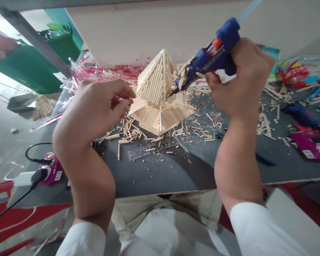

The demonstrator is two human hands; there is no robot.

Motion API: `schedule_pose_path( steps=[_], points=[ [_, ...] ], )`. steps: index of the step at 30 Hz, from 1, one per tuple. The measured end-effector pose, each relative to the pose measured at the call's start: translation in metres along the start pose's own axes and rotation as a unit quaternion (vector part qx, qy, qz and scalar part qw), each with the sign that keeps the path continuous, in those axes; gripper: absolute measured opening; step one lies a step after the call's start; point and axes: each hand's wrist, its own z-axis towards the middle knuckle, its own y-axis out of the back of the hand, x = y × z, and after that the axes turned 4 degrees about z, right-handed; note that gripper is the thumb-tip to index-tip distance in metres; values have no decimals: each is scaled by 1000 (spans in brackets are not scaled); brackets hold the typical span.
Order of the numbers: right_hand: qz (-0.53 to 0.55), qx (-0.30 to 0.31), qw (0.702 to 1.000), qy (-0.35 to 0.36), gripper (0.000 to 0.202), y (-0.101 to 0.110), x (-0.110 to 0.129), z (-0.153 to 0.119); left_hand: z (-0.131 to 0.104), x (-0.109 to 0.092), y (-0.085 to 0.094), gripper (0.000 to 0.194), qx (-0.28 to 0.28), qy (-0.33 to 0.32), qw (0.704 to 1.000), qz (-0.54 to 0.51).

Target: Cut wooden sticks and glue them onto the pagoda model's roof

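My right hand grips a blue hot glue gun, tilted with its nozzle down and to the left. The nozzle, crusted with brownish glue, is at the right face of a stick model. Pale wooden sticks form the model's pointed pyramid top and its wider, flared lower tier. On the left, my left hand is closed, thumb and fingertips together, beside the model's left edge. Whatever is in that pinch, if anything, is too small to make out, and I cannot tell whether the fingertips touch the model.
Loose cut sticks lie around the model on the dark table. In front is a clear ruler. Red-and-clear plastic wrappers pile up behind. A purple power strip sits left; another blue glue gun lies right.
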Motion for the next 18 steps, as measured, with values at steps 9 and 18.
schedule_pose_path(
  steps=[9, 18],
  points=[
    [2, -6, 1000, 9, 36, 1, 2, 2, 0, 1, -2, 16, -16, -10, 1000, -10],
    [29, -5, 1000, -12, 39, 0, 2, 2, -4, -4, 6, 17, 14, 0, 998, -56]
  ],
)
